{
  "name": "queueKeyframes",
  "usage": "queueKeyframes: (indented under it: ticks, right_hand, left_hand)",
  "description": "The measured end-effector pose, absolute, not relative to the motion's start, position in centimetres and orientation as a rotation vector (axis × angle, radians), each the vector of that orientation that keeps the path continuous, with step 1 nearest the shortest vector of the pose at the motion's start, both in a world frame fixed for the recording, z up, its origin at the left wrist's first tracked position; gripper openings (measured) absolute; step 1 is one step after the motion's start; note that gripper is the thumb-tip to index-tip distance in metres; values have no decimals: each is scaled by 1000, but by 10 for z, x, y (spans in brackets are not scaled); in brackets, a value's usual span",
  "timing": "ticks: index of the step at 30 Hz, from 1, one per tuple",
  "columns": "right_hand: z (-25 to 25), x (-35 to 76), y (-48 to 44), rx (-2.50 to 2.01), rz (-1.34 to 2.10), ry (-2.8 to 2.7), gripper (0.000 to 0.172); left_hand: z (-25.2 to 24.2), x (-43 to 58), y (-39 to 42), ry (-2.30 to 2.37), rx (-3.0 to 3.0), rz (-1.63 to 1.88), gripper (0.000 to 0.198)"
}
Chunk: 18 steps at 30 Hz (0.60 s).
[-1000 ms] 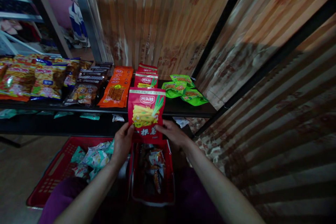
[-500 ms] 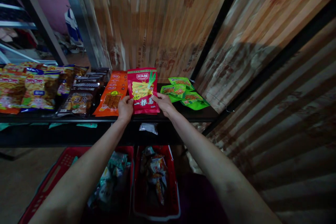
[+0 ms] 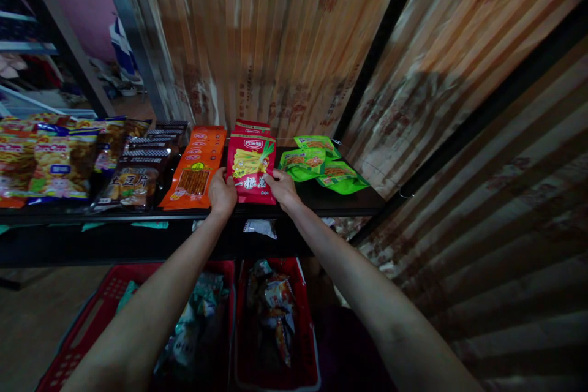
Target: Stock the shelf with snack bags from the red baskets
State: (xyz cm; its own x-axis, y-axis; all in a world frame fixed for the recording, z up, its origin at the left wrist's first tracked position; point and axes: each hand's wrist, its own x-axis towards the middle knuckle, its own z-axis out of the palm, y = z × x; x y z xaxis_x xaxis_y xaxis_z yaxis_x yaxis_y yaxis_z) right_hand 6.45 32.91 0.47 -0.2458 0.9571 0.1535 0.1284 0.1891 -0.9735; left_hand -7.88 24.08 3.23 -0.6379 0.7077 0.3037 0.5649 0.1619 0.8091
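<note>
A red snack bag (image 3: 252,165) with yellow sticks and a green onion printed on it lies on the black shelf (image 3: 331,201), in front of other red bags whose tops show behind it. My left hand (image 3: 223,192) grips its left edge, fingers closed. At its right edge my right hand (image 3: 282,187) pinches the same bag. Just left of my left hand are overlapping orange snack bags (image 3: 195,168). To the right of my right hand lies a loose pile of green snack bags (image 3: 316,162).
Brown potato-chip bags (image 3: 133,174) and noodle-snack bags (image 3: 59,159) line the shelf's left part. Below stand two red baskets (image 3: 312,331) holding wrapped snacks. A small white packet (image 3: 260,228) lies on the lower shelf. A patterned curtain (image 3: 275,43) hangs behind, and a dark post (image 3: 404,190) is at right.
The front red bag has come down and slightly toward me, held in both hands. The tops of red bags behind it now show. The view has shifted slightly.
</note>
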Motion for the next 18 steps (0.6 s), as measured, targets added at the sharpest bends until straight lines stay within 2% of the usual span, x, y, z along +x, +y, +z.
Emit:
queueKeyframes:
  ticks: [3, 5, 10, 15, 18]
  right_hand:
    - [4, 64, 327, -1150, 1164, -1505, 29]
    - [5, 64, 326, -1160, 1206, -1483, 30]
    - [8, 63, 326, -1149, 1247, -1471, 26]
    - [8, 63, 326, -1162, 1245, -1472, 22]
    - [9, 63, 325, -1169, 1245, -1461, 20]
  left_hand:
    - [35, -73, 239, 2252, 1345, 1508, 50]
    - [36, -71, 237, 2268, 1382, 1430, 50]
    - [41, -65, 236, 2422, 1532, 1230, 48]
    - [52, -62, 240, 2556, 1838, 916, 53]
    - [54, -60, 245, 2540, 1909, 862, 56]
